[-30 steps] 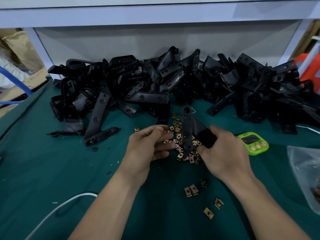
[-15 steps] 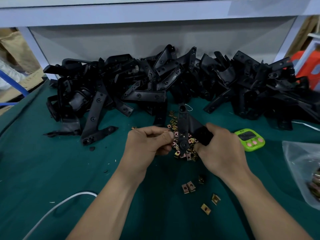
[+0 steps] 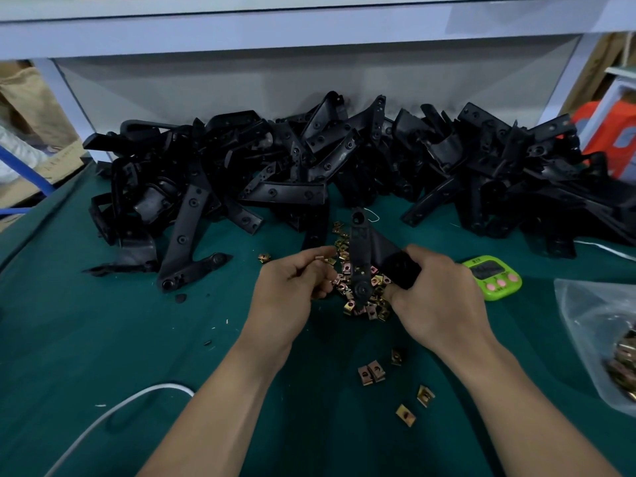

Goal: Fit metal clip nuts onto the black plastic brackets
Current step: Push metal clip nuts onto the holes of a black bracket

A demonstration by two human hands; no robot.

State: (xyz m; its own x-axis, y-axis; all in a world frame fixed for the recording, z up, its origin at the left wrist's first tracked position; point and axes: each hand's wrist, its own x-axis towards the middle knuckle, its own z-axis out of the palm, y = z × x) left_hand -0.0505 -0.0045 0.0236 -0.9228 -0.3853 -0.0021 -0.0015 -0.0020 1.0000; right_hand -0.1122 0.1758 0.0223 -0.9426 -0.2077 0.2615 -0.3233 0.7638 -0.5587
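Note:
My right hand (image 3: 437,304) grips a black plastic bracket (image 3: 364,256) by its wide end, its long arm standing upright over a heap of brass-coloured clip nuts (image 3: 361,297). My left hand (image 3: 292,290) is just left of the bracket, its thumb and forefinger pinching a small clip nut (image 3: 320,258) that is mostly hidden by the fingers. The nut is a little way off the bracket's arm, not touching it.
A long pile of black brackets (image 3: 309,166) fills the back of the green mat (image 3: 86,339). Loose clip nuts (image 3: 371,373) lie near my wrists. A green timer (image 3: 492,277) sits right of my hand, a clear bag of nuts (image 3: 605,346) at the right edge, a white cable (image 3: 113,414) front left.
My left hand has lifted off the nut heap and curled its fingers, pinching a clip nut beside the bracket. My right hand keeps holding the bracket upright.

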